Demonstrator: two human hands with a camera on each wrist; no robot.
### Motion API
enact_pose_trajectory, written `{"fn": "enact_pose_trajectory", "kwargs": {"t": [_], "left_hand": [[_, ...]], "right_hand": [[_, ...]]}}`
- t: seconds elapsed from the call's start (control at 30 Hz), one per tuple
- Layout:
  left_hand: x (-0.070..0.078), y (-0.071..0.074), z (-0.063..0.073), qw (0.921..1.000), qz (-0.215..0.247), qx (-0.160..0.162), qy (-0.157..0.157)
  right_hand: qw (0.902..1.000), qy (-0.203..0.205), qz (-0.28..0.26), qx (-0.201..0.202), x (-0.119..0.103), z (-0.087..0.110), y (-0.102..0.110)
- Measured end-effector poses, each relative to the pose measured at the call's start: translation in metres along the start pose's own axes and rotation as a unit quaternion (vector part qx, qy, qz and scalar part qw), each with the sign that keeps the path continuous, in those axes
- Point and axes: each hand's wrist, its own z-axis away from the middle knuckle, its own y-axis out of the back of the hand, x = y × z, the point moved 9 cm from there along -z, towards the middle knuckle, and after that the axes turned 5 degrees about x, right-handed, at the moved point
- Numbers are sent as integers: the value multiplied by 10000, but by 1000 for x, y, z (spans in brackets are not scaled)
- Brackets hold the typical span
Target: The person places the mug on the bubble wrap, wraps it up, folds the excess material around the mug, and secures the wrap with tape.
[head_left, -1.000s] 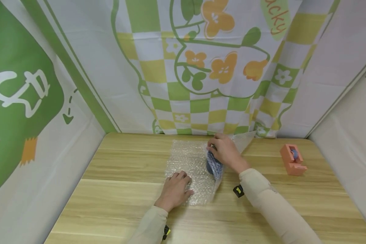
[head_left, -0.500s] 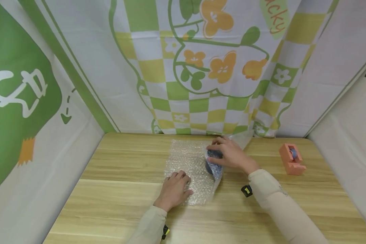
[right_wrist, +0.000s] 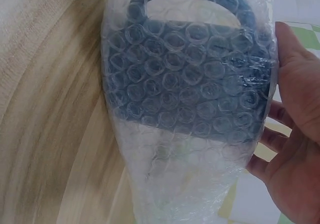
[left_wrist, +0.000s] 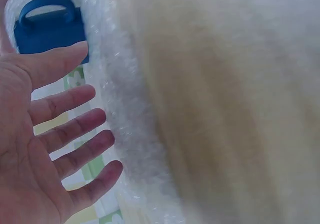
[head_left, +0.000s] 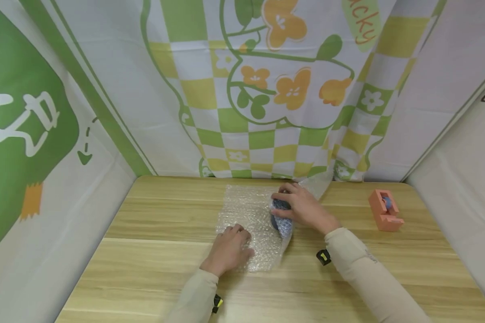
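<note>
A clear bubble wrap sheet lies on the table. Its right part folds over a dark blue thing with a straight-edged body and an arched loop handle. My right hand grips this wrapped bundle from the right, thumb and fingers bent around its edge, as the right wrist view also shows. The handle shows uncovered in the left wrist view, beyond the thumb. My left hand rests on the lower left of the sheet with its fingers spread and nothing held; its palm fills the left of that wrist view.
A pink tape dispenser with a blue roll stands at the right of the wooden table. A loose end of the wrap rises against the checked curtain behind. Fabric walls close in both sides.
My right hand has let go of the film's top edge, shifted slightly down and right, and closed around the covered blue thing. My left hand has stayed on the wrap.
</note>
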Motion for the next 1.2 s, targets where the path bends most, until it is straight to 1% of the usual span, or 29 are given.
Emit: {"fn": "enact_pose_trajectory", "kwargs": {"t": [0.07,0.1,0.17,0.23,0.3,0.37,0.43,0.47,0.57,0.67,0.77,0.83,0.9,0.97,1.03,1.1,1.2], "left_hand": [[-4,5,-4,9997,179,133,130],[-7,9,-7,9991,268,247,215],[-15,17,-12,9965,415,541,482],[-27,25,-18,9910,570,889,822],[-40,32,-24,9828,746,1184,1206],[-54,35,-29,9743,855,1364,1577],[-65,36,-36,9677,905,1386,1900],[-70,35,-39,9653,904,1332,2057],[-82,29,-48,9596,798,1026,2496],[-88,24,-55,9530,741,702,2854],[-90,20,-62,9483,640,513,3066],[-90,18,-66,9473,601,500,3106],[-90,16,-71,9452,695,588,3134],[-92,15,-74,9417,888,723,3163],[-94,13,-76,9353,1147,863,3235],[-97,12,-78,9270,1451,1038,3300],[-101,11,-78,9105,2037,1236,3380]], "right_hand": [[10000,31,5,56,-1,0,0],[10000,45,10,85,-1,0,1],[9999,69,23,129,-1,1,1],[9998,80,18,166,-1,1,1],[9998,73,12,188,0,2,1],[9998,63,0,199,0,2,1],[9998,42,-28,202,1,2,1],[9998,35,-33,201,1,3,1],[9998,-14,-100,189,1,3,1],[9997,-81,-146,182,2,3,1],[9996,-117,-177,176,2,3,0],[9996,-120,-188,180,2,2,0],[9996,-118,-205,180,2,2,0],[9996,-108,-196,180,1,2,1],[9996,-105,-208,169,0,2,1],[9996,-104,-214,151,-1,2,1],[9995,-139,-231,133,-1,3,0]]}}
